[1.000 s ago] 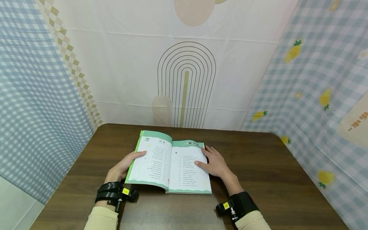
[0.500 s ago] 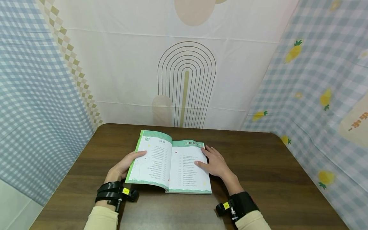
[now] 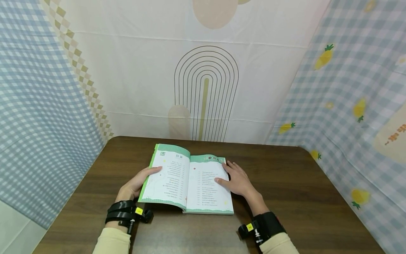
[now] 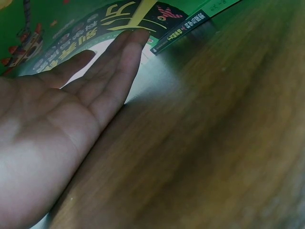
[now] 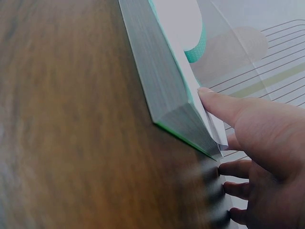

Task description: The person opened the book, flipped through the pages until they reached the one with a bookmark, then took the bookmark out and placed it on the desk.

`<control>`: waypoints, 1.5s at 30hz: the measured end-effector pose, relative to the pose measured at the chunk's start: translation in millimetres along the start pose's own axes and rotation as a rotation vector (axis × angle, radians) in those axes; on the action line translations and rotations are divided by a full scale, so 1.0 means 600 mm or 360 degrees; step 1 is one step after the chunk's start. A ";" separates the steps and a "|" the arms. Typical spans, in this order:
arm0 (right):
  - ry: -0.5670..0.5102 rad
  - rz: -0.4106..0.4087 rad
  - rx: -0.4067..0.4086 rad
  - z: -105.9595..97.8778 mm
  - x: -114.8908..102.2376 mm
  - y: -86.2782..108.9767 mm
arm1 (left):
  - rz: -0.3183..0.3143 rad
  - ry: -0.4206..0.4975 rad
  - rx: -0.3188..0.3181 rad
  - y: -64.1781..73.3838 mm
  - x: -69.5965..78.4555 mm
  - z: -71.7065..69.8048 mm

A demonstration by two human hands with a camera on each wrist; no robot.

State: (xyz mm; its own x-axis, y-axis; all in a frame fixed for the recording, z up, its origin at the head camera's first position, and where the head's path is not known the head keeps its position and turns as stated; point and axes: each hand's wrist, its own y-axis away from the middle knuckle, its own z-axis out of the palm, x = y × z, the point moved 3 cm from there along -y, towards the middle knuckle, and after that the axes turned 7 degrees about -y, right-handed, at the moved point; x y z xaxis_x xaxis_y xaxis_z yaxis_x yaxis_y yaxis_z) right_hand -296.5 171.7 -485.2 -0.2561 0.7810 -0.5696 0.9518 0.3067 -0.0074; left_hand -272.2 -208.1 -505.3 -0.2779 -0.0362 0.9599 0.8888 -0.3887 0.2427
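Note:
A thick book (image 3: 207,187) lies open on the wooden table, its pages white with green bands. Its left side is raised and tilted, and my left hand (image 3: 135,183) holds that edge, thumb on the page and fingers beneath. From below, the left wrist view shows these fingers (image 4: 112,71) against the green printed cover (image 4: 109,24); the thumb is hidden there. My right hand (image 3: 238,180) rests at the right page's outer edge. In the right wrist view its thumb (image 5: 217,102) touches the page and the other fingers spread beside the page block (image 5: 162,71).
The brown table (image 3: 295,190) extends around the book on all sides. Behind it hangs a white patterned cloth (image 3: 136,77). Blue checked cloths hang at the left (image 3: 47,106) and right (image 3: 336,134). Each wrist wears a black strapped camera.

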 end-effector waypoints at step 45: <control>0.0002 0.0011 -0.0018 -0.001 0.001 0.001 | -0.0006 -0.0008 -0.0015 0.000 0.001 0.002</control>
State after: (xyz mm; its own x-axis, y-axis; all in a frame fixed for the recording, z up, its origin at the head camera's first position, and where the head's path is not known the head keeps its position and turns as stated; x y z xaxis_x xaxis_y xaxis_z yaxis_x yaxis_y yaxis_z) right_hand -296.4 172.6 -485.2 -0.2498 0.7836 -0.5688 0.9516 0.3074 0.0056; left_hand -272.3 -207.1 -504.4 -0.2792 -0.0303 0.9597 0.8844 -0.3975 0.2447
